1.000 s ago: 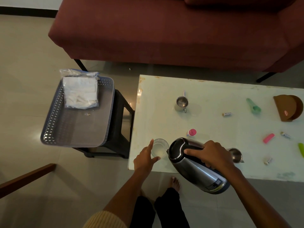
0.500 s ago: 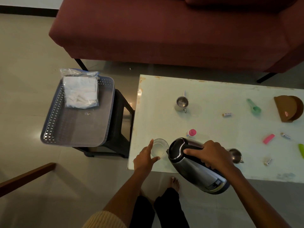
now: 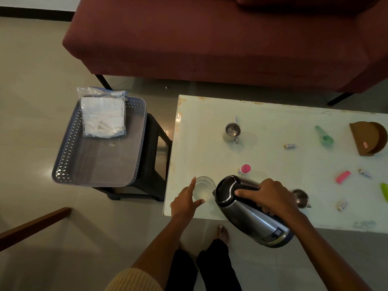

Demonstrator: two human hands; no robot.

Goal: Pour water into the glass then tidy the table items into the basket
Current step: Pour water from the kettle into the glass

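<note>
A steel electric kettle (image 3: pixel 249 215) is tilted to the left over the table's near edge, its spout at the rim of a clear glass (image 3: pixel 204 189). My right hand (image 3: pixel 267 197) grips the kettle's handle. My left hand (image 3: pixel 184 201) holds the glass from the left, thumb and forefinger around it. The glass stands near the front left corner of the white table (image 3: pixel 273 114). A grey perforated basket (image 3: pixel 69 143) rests on a black stool (image 3: pixel 156 148) left of the table, with a plastic bag of white items (image 3: pixel 102 116) in it.
Scattered on the table are two small steel cups (image 3: pixel 232 130) (image 3: pixel 300 198), a pink-capped bottle (image 3: pixel 244 169), a green scoop (image 3: pixel 324 136), a brown holder (image 3: pixel 367 137), a pink item (image 3: pixel 343 176) and small tubes (image 3: pixel 290 146). A maroon sofa (image 3: pixel 210 38) stands behind the table.
</note>
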